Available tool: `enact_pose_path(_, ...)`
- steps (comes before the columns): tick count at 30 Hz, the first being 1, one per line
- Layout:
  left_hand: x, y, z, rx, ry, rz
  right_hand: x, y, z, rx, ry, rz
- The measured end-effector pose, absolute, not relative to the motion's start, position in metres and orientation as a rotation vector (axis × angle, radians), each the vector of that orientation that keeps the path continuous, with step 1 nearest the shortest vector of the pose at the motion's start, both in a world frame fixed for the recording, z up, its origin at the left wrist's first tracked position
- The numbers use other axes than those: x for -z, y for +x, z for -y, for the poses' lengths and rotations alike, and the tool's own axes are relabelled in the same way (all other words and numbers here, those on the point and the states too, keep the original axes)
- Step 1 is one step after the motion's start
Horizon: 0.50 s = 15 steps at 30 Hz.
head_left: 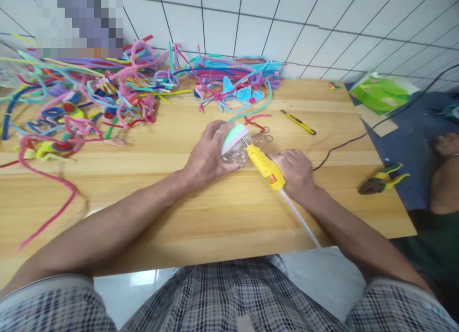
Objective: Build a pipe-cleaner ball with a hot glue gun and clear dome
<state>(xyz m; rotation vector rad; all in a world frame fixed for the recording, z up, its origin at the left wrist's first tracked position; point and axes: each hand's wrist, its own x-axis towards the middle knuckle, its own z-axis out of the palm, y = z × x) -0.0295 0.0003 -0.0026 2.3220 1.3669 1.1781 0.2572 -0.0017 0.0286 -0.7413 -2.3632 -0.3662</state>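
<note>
My left hand is wrapped round a clear plastic piece, rounded in shape, with bands of green and lilac pipe cleaner across its upper part. In my right hand is a yellow hot glue gun, its metal nozzle touching or very near the edge of the lilac band. A long clear glue stick sticks out of the gun's back end. Just beyond the clear piece lie scissors, partly hidden, and a bent red pipe cleaner.
A tangled heap of coloured pipe cleaners covers the back left; a blue-and-pink bundle lies by the tiled wall. A yellow utility knife and pliers lie to the right. The black cord crosses the right edge. Another person's leg shows there.
</note>
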Motion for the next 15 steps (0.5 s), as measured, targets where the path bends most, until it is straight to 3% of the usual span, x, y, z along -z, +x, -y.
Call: enact_pose_path(15,0.0020,-0.0307,-0.0004,-1.165,2.336,-1.373,-0.0266,0.2600,0.0014,0.382,-0.760,2.342)
